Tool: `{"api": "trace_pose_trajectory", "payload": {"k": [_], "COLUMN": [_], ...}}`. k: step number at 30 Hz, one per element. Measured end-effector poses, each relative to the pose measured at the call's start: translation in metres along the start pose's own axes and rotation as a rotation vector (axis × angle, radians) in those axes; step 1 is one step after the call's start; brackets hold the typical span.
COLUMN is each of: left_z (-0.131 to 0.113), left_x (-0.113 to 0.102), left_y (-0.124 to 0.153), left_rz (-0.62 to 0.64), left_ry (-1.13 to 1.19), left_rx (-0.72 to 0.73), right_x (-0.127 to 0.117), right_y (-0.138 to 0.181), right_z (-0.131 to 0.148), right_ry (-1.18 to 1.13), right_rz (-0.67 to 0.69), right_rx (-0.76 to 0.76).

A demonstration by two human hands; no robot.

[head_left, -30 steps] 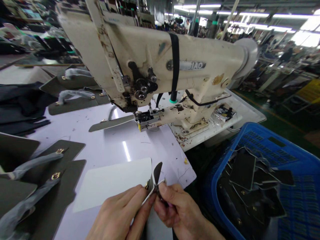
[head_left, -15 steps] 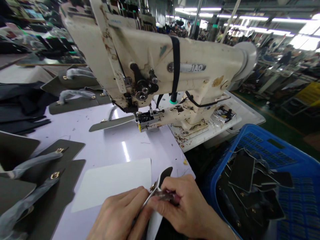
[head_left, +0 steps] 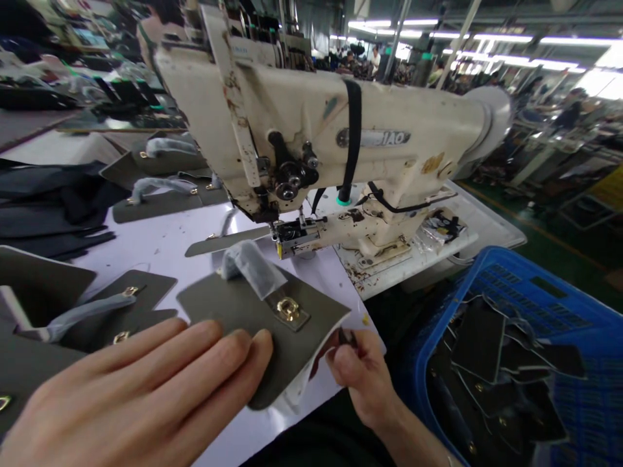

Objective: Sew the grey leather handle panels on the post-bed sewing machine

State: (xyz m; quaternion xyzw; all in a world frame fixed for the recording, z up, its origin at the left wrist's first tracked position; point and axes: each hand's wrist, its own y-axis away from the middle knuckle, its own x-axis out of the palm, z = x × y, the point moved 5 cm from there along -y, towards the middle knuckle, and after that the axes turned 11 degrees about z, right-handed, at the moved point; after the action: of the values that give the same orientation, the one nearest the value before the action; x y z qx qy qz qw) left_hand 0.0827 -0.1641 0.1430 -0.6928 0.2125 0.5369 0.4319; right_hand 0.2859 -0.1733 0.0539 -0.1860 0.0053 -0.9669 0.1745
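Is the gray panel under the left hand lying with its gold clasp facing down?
No, the gold clasp faces up on top of the gray panel, which the left hand presses flat.

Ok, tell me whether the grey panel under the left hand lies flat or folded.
Flat: grey panel lies spread, clasp-side up, left hand pressing it.

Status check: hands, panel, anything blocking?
Left hand flat on grey panel. Right hand pinches small dark tool at panel edge. Nothing blocking.
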Motion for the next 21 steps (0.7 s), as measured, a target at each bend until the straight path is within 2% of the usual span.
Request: {"api": "trace_pose_trajectory", "payload": {"k": [2,3,5,6,9,11,13,17,19,21], "left_z": [-0.006,-0.009,-0.012,-0.01,-0.005,-0.016,-0.03,-0.051,-0.061,-0.067], "left_x": [0.017,0.029,0.054,0.07,0.116,0.141,0.154,0.159,0.161,0.165], "left_y": [0.003,0.006,0.016,0.023,0.058,0.076,0.083,0.077,0.07,0.063], "left_rz": [0.143,0.166,0.102,0.077,-0.044,-0.094,-0.153,-0.22,-0.192,-0.188], "left_ry": [-0.202,-0.225,-0.119,-0.036,0.291,0.567,0.852,1.438,1.799,2.07], "left_rx": [0.141,0.166,0.102,-0.042,-0.684,-0.945,-1.092,-1.325,-1.383,-1.379], "right_x": [-0.007,-0.01,-0.011,-0.011,-0.01,-0.009,-0.01,-0.014,-0.015,-0.016], "right_y": [0.002,0.004,0.009,0.012,0.018,0.02,0.023,0.026,0.027,0.027], "right_z": [-0.029,-0.044,-0.07,-0.08,-0.096,-0.1,-0.1,-0.102,-0.104,-0.105], "right_ry": [-0.199,-0.259,-0.32,-0.329,-0.309,-0.279,-0.241,-0.156,-0.115,-0.076], "right_rz": [-0.215,-0.317,-0.455,-0.501,-0.592,-0.628,-0.65,-0.634,-0.6,-0.557], "right_rx": [0.123,0.191,0.294,0.317,0.31,0.3,0.297,0.34,0.381,0.409]}}
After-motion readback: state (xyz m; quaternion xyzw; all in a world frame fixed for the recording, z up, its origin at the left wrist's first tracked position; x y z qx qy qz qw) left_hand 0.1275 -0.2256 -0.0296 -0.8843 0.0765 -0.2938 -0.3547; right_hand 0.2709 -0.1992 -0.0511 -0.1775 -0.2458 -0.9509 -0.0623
